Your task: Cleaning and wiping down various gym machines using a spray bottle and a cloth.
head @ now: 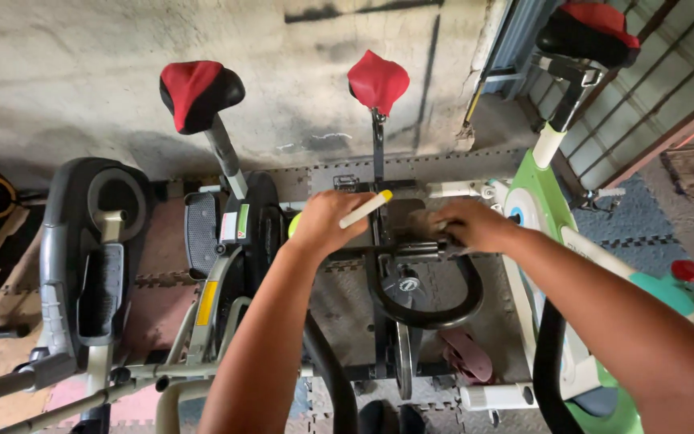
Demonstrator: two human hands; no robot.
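Note:
I look down on a black exercise bike with a red saddle (377, 80) on a thin post. My left hand (328, 223) is closed around a white tool with a yellow tip (366, 209), held over the bike's central frame. My right hand (467, 224) rests on the black frame part just right of the post, fingers curled on it. Below my hands curves the black loop handlebar (423, 313). What my right fingers grip is hidden under the hand.
Another bike with a red and black saddle (199, 92) stands at left, and a grey elliptical machine (94, 241) farther left. A green and white bike (544, 209) stands at right. A concrete wall is behind. Pink sandals (467, 354) lie on the floor mats.

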